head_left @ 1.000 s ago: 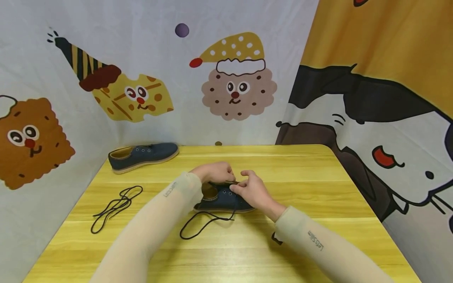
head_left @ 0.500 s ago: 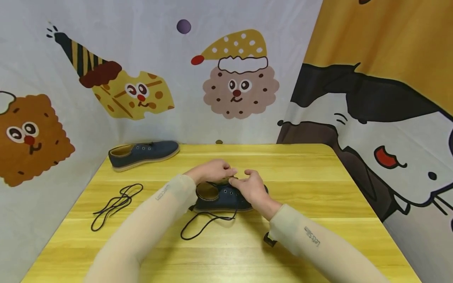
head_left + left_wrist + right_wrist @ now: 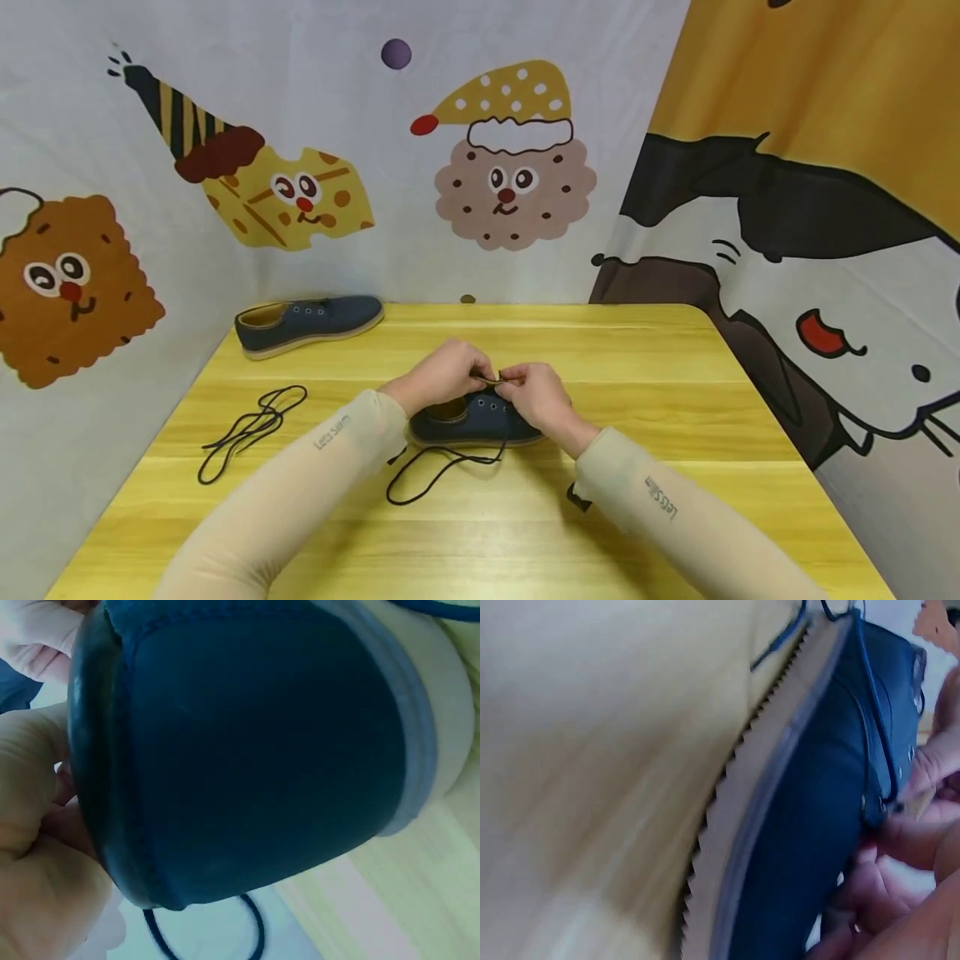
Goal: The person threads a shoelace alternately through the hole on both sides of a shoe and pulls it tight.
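A navy shoe (image 3: 480, 425) stands on the table, toe to the right, with a dark shoelace (image 3: 408, 492) threaded at the front eyelets and looped on the tabletop. Over its opening, my left hand (image 3: 446, 377) pinches the tan-edged tongue (image 3: 491, 381). My right hand (image 3: 542, 398) meets it there, thumb and finger pinching beside a short dark lace tip that sticks up. The left wrist view shows the shoe's heel (image 3: 262, 750) covering part of the left fingers. In the right wrist view, the right fingers (image 3: 907, 832) lie right at the eyelets beside the lace.
A second navy shoe (image 3: 311, 325), without a visible lace through its eyelets, stands at the table's back left corner. Another dark shoelace (image 3: 251, 429) lies bundled on the left. A printed curtain (image 3: 420, 275) hangs behind the yellow wooden table (image 3: 637, 350).
My fingertips have drawn together over the tongue, and a dark lace tip now shows between them. The left forearm has shifted slightly left. The shoe stays nearly in place.
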Demonstrator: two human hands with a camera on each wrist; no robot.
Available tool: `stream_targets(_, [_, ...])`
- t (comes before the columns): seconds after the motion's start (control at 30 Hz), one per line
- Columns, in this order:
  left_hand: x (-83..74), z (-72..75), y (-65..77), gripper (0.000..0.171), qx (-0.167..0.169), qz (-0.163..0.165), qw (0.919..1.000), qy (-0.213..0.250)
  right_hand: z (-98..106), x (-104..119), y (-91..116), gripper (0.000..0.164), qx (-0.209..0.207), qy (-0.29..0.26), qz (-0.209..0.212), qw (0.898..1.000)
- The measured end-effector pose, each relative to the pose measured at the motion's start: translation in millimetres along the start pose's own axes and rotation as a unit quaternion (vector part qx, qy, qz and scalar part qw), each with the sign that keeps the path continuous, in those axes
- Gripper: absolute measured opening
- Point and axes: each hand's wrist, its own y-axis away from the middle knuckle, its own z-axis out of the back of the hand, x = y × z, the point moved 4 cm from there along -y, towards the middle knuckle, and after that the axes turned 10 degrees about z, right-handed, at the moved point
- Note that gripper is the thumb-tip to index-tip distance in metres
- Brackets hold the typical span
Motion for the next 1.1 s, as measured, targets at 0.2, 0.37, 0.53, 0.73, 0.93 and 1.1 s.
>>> stream_targets(0.2, [1.9,0.0,-1.2,0.010,-0.020,0.006,0.9995,-0.024,7,0,-9,0.020,0.081,-0.084,-0.020,0.993])
stream_targets(0.37, [6.3,1.2,-0.4,0.007,-0.042,0.033,0.9971,-0.054,10,3,-17,0.017,0.094,0.001,0.033,0.995])
stream_targets(0.53, [8.1,3.5,-0.7,0.009,-0.041,0.049,0.9946,-0.082,22,5,-29,0.023,0.032,-0.040,0.036,0.998])
stream_targets(0.73, [9.1,4.5,-1.0,0.011,0.016,0.035,0.9987,-0.034,74,8,-55,0.032,-0.066,-0.300,-0.021,0.952])
stream_targets(0.93, [14.6,2.7,1.4,0.016,0.055,0.049,0.9972,0.016,140,19,-69,0.032,-0.197,-0.378,0.024,0.904])
stream_targets(1.1, [20.7,3.3,-4.2,0.035,0.052,0.086,0.9915,0.083,152,36,-76,0.032,-0.192,-0.388,0.084,0.898])
